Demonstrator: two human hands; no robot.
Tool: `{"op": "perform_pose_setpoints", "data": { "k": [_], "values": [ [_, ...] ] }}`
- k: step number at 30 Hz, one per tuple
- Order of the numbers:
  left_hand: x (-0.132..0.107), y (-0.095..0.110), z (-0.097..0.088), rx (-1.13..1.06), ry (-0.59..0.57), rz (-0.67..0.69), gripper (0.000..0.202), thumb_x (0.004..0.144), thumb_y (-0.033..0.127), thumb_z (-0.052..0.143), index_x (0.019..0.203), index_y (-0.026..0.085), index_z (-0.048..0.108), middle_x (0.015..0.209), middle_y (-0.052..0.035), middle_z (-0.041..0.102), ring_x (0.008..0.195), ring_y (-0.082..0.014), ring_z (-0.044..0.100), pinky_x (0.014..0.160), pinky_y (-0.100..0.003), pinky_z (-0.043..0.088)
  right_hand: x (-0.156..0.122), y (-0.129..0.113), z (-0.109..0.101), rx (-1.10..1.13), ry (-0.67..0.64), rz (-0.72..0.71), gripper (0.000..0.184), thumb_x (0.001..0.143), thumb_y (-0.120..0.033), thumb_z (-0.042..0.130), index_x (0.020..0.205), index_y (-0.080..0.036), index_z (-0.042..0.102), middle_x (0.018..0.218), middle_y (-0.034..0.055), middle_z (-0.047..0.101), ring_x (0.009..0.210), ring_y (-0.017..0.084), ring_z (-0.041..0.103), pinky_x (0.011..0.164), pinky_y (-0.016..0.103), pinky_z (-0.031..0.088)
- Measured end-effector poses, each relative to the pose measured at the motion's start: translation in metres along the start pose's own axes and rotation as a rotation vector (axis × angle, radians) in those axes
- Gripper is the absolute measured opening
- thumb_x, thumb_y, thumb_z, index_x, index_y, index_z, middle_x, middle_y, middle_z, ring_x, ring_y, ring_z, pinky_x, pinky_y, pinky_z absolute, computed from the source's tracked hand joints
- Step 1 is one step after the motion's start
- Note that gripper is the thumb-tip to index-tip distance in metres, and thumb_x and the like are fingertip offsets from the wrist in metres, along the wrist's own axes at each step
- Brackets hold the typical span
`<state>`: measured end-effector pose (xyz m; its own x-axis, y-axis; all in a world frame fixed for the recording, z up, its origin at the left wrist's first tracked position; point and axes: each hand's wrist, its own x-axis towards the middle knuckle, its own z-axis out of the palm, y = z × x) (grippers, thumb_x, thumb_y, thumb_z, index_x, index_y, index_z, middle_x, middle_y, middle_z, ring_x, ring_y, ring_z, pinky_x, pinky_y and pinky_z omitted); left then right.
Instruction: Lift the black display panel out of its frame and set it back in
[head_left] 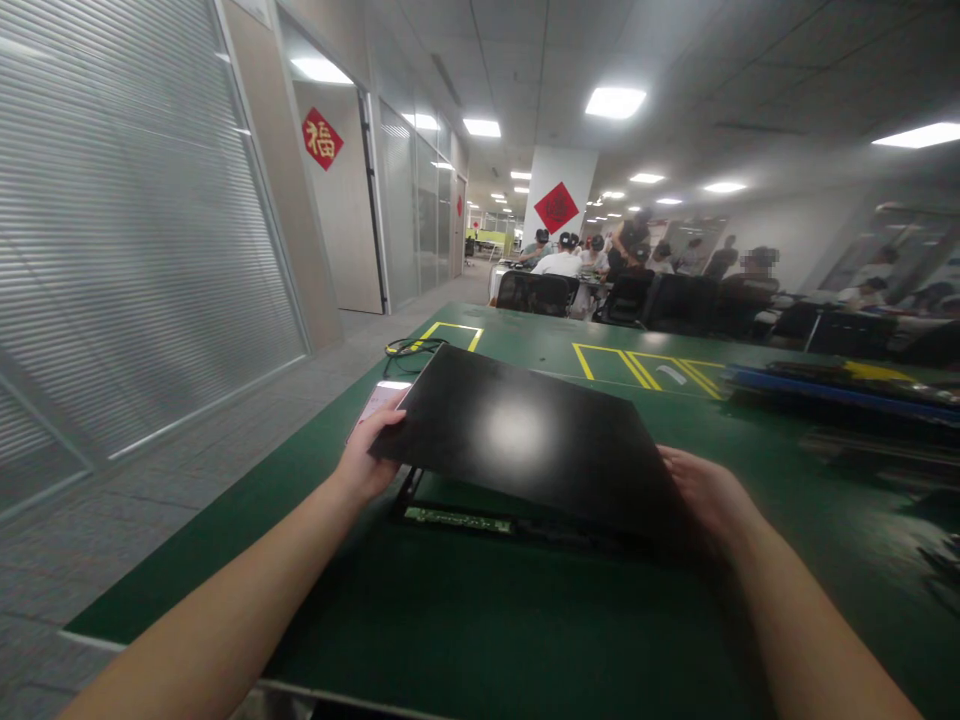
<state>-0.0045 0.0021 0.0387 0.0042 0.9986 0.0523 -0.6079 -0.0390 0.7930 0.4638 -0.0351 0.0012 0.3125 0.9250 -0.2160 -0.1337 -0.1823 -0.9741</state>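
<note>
2 bare hands hold a black panel (517,430) tilted above the near middle of a green table (465,620). The left hand (370,452) grips its left end, thumb over the top face; the right hand (709,495) is closed around its right edge, its fingers partly hidden and blurred. Under the panel's near edge shows a dark frame (406,494), with 1 green circuit strip (457,519) lying along its near side; whether panel and frame touch cannot be told.

Just beyond the left hand lies a phone (391,386), partly covered by that hand. At the right edge sit some dark parts (941,570), too blurred to name. Farther right, a blue-edged flat stack (832,388) bears dark pieces and 1 yellow item (874,371); blur hides whether it is a tray.

Toward the table's far side, a coiled black cable (409,349) overlaps the left yellow outline (454,326). Right of it runs a row of yellow outlines (637,368), with 1 pale strip (671,375) inside.

Far beyond, several people (559,260) sit by black chairs (551,293), near a pillar (559,165) bearing 1 red diamond sign (556,207).
</note>
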Motion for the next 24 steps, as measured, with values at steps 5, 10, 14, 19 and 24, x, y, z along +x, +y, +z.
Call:
{"op": "perform_pose_setpoints", "data": {
  "k": [5, 10, 14, 19, 24],
  "values": [
    [0.001, -0.005, -0.001, 0.032, 0.033, -0.013, 0.045, 0.066, 0.013, 0.074, 0.110, 0.017, 0.084, 0.098, -0.0022, 0.087, 0.077, -0.0207, 0.077, 0.067, -0.026, 0.061, 0.008, 0.001, -0.007, 0.028, 0.111, 0.023, 0.062, 0.076, -0.023, 0.068, 0.138, -0.023, 0.059, 0.093, 0.0106, 0.083, 0.081, 0.025, 0.078, 0.072, 0.036, 0.061],
    [0.001, -0.014, -0.006, 0.072, 0.015, -0.022, 0.050, 0.066, 0.016, 0.080, 0.115, 0.017, 0.083, 0.104, -0.0049, 0.087, 0.085, -0.0224, 0.078, 0.072, -0.027, 0.062, 0.008, 0.006, -0.007, -0.072, 0.155, -0.011, 0.060, 0.076, -0.027, 0.069, 0.136, -0.024, 0.062, 0.098, 0.0124, 0.083, 0.093, 0.026, 0.079, 0.075, 0.036, 0.060],
    [0.003, -0.018, -0.010, 0.101, 0.001, -0.014, 0.050, 0.066, 0.017, 0.084, 0.116, 0.017, 0.083, 0.105, -0.0053, 0.087, 0.087, -0.0237, 0.079, 0.072, -0.027, 0.062, 0.009, 0.006, -0.009, -0.090, 0.165, -0.067, 0.053, 0.075, -0.026, 0.069, 0.128, -0.026, 0.065, 0.094, 0.0094, 0.083, 0.082, 0.022, 0.074, 0.063, 0.029, 0.056],
    [0.004, -0.024, -0.011, 0.130, -0.056, -0.044, 0.056, 0.069, 0.014, 0.085, 0.125, 0.017, 0.080, 0.107, -0.0077, 0.087, 0.090, -0.0250, 0.081, 0.077, -0.029, 0.063, 0.008, 0.003, -0.011, -0.087, 0.202, -0.055, 0.047, 0.075, -0.028, 0.070, 0.121, -0.024, 0.065, 0.088, 0.0090, 0.080, 0.050, 0.014, 0.051, 0.044, 0.025, 0.039],
    [0.003, -0.031, -0.012, 0.145, -0.084, -0.130, 0.060, 0.074, 0.010, 0.084, 0.133, 0.017, 0.076, 0.108, -0.0103, 0.087, 0.087, -0.0247, 0.082, 0.072, -0.028, 0.064, 0.006, 0.002, -0.010, -0.114, 0.234, -0.068, 0.043, 0.071, -0.029, 0.073, 0.113, -0.023, 0.065, 0.083, 0.0089, 0.078, 0.042, 0.010, 0.037, 0.039, 0.025, 0.029]
  ]
}}
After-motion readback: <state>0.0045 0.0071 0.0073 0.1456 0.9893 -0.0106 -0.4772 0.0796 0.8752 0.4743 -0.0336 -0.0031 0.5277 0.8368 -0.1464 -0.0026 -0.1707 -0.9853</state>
